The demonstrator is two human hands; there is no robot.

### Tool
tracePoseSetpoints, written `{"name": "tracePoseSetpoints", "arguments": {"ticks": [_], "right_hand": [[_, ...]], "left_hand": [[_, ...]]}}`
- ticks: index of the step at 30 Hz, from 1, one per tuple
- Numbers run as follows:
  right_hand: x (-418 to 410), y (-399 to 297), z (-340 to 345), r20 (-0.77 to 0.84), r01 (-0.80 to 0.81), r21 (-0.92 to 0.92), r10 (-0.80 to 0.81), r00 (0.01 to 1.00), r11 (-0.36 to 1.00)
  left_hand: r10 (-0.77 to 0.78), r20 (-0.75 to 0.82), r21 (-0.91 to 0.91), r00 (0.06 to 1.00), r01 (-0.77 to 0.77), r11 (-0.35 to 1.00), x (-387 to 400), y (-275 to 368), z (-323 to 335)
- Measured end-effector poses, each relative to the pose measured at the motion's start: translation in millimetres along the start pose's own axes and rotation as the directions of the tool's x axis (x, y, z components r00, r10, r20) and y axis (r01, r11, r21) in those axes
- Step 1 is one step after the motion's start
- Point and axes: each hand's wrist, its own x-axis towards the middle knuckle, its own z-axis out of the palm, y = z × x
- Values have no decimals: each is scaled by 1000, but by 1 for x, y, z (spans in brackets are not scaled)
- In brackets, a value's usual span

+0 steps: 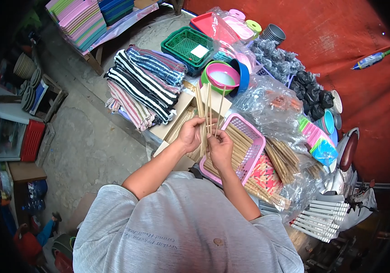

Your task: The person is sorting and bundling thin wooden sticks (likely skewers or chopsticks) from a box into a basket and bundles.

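Note:
My left hand [191, 134] grips a small bunch of thin wooden sticks [200, 102], which stand roughly upright. Close beside it on the right, my right hand [221, 147] pinches several more thin sticks between thumb and fingers. Under and right of my hands, a pink plastic basket [260, 139] holds many similar sticks [239, 145] lying side by side. An open cardboard box [181, 109] with more sticks is partly hidden behind my left hand and forearm. Further bundles of sticks [282, 162] lie to the right of the basket.
Striped cloths [143, 82] are piled left of the box. Green baskets [181, 44] and a pink bowl [222, 73] stand beyond it. Clear plastic bags [266, 105] and black bags [309, 87] lie right. White rods [321, 218] are stacked at lower right. A person [33, 239] is at lower left.

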Motion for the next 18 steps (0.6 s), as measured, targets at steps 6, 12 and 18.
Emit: {"name": "tracePoseSetpoints", "arguments": {"ticks": [6,12,18], "right_hand": [[0,7,4,15,-1,-77,2,1000,997],[-4,0,9,-2,-10,-103,10,1000,995],[4,18,24,53,180,-402,-174,983,898]], "left_hand": [[87,-133,57,987,-80,995,-3,0,0],[220,-186,267,958,-166,949,-5,7,-11],[225,-107,158,969,-206,966,-13,10,-5]]}}
